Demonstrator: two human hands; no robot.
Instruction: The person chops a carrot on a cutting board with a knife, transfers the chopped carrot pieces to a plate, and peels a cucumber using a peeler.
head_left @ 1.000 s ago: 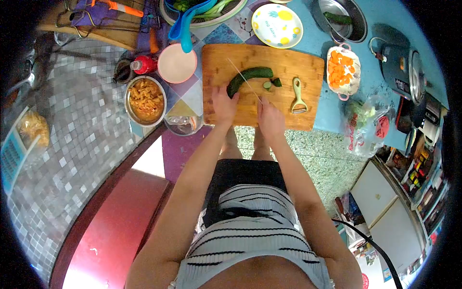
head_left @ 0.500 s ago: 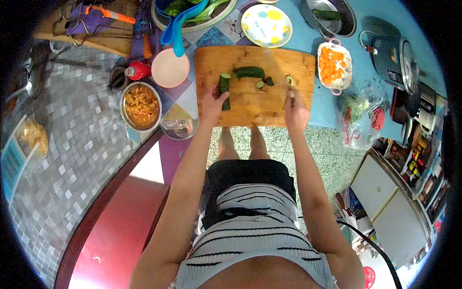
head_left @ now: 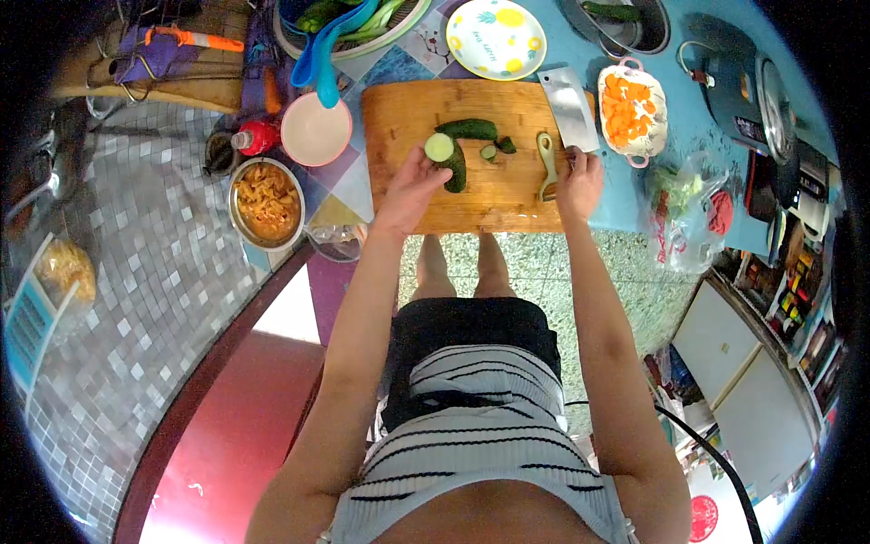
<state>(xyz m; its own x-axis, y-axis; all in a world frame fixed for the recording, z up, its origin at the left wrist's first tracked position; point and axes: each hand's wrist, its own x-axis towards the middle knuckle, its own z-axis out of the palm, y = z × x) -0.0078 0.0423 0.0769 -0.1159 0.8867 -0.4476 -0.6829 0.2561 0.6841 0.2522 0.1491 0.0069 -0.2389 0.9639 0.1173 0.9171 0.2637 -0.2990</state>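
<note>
- The left hand curls around a cucumber piece.
- The right hand has fingers bent around the knife.
- More cucumber lies on the board.

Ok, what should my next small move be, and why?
Probably set the knife down and take the peeler. Your right hand has the knife at the board's right edge, close beside the peeler, and the cucumber piece in your left hand looks unpeeled, dark green along its side.
</note>
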